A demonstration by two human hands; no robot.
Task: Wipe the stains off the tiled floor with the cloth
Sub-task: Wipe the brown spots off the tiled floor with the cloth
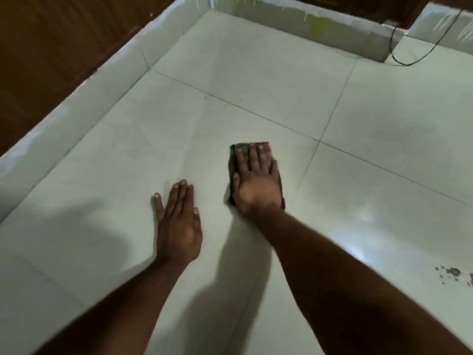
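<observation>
Cloth [232, 167] — one only, dark grey-brown and folded into a rough oblong — lies flat on the tiled floor [256, 80] just right of the frame's centre. Its long axis runs from the lower part of the frame toward the top, leaning slightly left. We see little more than its left edge and far corners, since our right hand [257, 180] lies over most of it, fingers straight and close together, palm pressing down. Our left hand [178, 224], the second of two hands in view, rests flat on bare tile just left of the cloth and apart from it, fingers extended and together, thumb lying alongside; it holds nothing. One cluster of brownish stains [454, 274] sits at the lower right edge of the frame, well apart from the cloth. Pale large tiles meet at thin dark grout lines; a tiled skirting [76, 108] runs along the upper left below brown wood panelling [51, 47]. One black cable [399, 57] loops on the floor at the upper right.
</observation>
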